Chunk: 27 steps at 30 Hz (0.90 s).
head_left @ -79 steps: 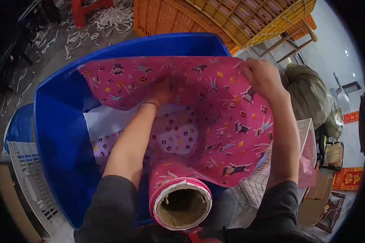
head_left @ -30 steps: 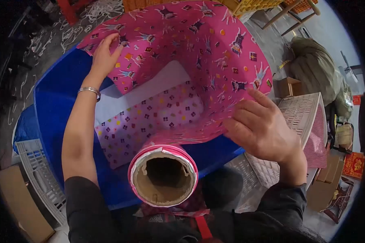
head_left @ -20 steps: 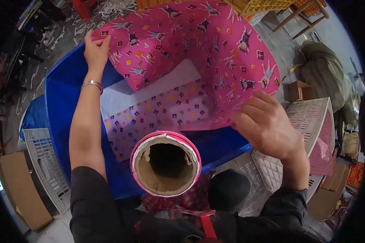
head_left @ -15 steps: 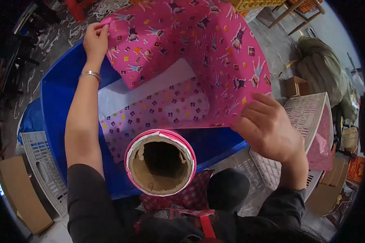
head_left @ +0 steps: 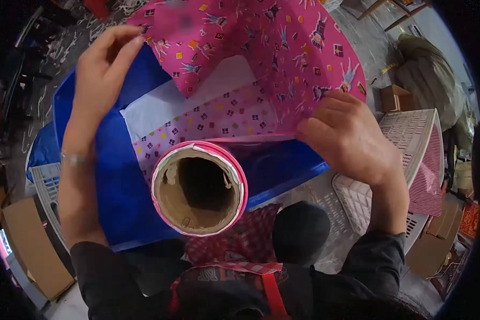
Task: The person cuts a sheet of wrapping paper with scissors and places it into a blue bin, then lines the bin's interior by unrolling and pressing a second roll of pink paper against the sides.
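A cardboard tube [head_left: 165, 205] wrapped with pink sheet stands with its hollow end toward me. From it spreads a pink printed sheet [head_left: 298, 58] over a blue container [head_left: 112, 197]. My left hand [head_left: 98, 74] is at the sheet's upper left edge, thumb and fingers curved toward each other; whether its fingertips touch the sheet is hard to tell. Closed on the sheet's lower right edge is my right hand [head_left: 352, 138]. A paler patterned sheet [head_left: 218, 114] with a white strip lies beneath the pink one.
White plastic baskets [head_left: 408, 138] stand at the right, with striped cloth in one. Flattened cardboard [head_left: 37, 248] and a white crate [head_left: 48, 186] are at the left. A small cardboard box [head_left: 396, 98] and a large grey-green bundle [head_left: 432, 80] are at the upper right.
My left hand has moved left and its fingers have opened somewhat. The pink sheet's left corner has shifted right and up. The tube appears higher and further left. My right hand keeps its hold.
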Each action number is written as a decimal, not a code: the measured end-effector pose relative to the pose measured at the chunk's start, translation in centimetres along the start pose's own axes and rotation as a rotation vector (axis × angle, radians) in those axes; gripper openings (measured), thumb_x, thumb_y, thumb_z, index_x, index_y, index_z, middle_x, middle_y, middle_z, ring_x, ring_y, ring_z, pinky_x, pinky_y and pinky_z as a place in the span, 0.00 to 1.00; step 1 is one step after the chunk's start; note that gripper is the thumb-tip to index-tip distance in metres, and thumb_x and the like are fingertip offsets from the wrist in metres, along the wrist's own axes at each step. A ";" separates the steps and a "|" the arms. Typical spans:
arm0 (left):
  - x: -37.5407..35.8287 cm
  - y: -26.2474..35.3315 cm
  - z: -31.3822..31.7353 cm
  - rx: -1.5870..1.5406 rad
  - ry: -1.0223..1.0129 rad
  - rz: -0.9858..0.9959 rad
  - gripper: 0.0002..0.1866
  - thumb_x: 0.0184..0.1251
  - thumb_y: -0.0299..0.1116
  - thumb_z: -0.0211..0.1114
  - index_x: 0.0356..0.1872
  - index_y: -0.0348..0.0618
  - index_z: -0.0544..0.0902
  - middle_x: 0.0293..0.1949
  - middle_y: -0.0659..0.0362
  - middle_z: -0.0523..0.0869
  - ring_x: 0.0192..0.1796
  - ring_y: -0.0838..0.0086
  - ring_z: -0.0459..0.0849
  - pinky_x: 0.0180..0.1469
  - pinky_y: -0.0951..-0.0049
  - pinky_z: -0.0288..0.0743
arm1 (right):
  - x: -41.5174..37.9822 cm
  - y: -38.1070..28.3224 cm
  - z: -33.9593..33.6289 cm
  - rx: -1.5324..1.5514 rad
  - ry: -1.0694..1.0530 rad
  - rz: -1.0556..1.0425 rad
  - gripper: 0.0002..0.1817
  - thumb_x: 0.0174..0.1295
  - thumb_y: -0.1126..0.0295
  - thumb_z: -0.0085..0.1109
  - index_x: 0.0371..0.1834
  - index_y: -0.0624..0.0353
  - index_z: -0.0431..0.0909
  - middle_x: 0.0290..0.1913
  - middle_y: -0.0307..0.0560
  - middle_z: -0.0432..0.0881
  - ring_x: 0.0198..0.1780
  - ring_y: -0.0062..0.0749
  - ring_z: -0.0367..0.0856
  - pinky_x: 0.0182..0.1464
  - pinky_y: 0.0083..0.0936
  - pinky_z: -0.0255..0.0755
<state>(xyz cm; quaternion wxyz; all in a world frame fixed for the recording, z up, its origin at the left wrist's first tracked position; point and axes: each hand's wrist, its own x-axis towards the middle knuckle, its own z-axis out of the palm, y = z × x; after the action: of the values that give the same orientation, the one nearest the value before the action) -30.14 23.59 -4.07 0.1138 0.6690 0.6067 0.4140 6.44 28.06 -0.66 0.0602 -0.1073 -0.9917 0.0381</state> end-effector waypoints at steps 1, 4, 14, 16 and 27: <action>-3.1 5.5 -0.7 0.008 -0.080 -0.015 0.05 0.71 0.28 0.60 0.41 0.38 0.81 0.37 0.58 0.83 0.40 0.77 0.80 0.45 0.76 0.73 | 0.0 0.1 0.0 0.000 -0.002 -0.004 0.07 0.50 0.68 0.55 0.26 0.58 0.69 0.24 0.46 0.74 0.33 0.44 0.78 0.36 0.38 0.72; -9.9 12.9 -0.8 0.225 -0.262 0.518 0.21 0.55 0.57 0.69 0.35 0.49 0.82 0.31 0.62 0.81 0.33 0.71 0.80 0.37 0.66 0.68 | 0.0 0.3 0.2 0.010 0.006 -0.002 0.06 0.49 0.71 0.59 0.27 0.59 0.72 0.24 0.46 0.74 0.31 0.44 0.77 0.35 0.38 0.71; -12.4 12.7 -0.6 0.540 -0.627 0.417 0.18 0.45 0.43 0.74 0.35 0.46 0.82 0.28 0.63 0.79 0.38 0.71 0.80 0.68 0.36 0.53 | 0.4 -0.4 0.5 -0.021 0.038 0.106 0.05 0.52 0.71 0.57 0.27 0.57 0.72 0.28 0.50 0.76 0.36 0.51 0.78 0.37 0.43 0.73; -12.3 11.7 -1.9 0.578 -0.605 0.470 0.03 0.52 0.34 0.61 0.27 0.51 0.77 0.24 0.66 0.72 0.35 0.75 0.77 0.70 0.38 0.53 | 0.3 -0.3 0.2 -0.029 0.032 0.114 0.04 0.53 0.72 0.59 0.29 0.59 0.74 0.29 0.49 0.76 0.36 0.49 0.77 0.38 0.42 0.72; -15.4 12.0 -7.3 0.866 -0.494 0.333 0.07 0.48 0.32 0.66 0.31 0.48 0.82 0.52 0.60 0.81 0.63 0.63 0.75 0.69 0.35 0.51 | -1.2 -1.6 -0.5 -0.040 0.057 0.169 0.04 0.54 0.72 0.59 0.30 0.59 0.76 0.29 0.49 0.76 0.38 0.48 0.77 0.40 0.42 0.72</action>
<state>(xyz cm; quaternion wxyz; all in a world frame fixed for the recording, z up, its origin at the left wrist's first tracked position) -25.36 4.21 1.97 -0.1010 0.8197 0.5629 -0.0323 7.38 26.23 -0.14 0.0825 -0.1928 -0.9775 0.0203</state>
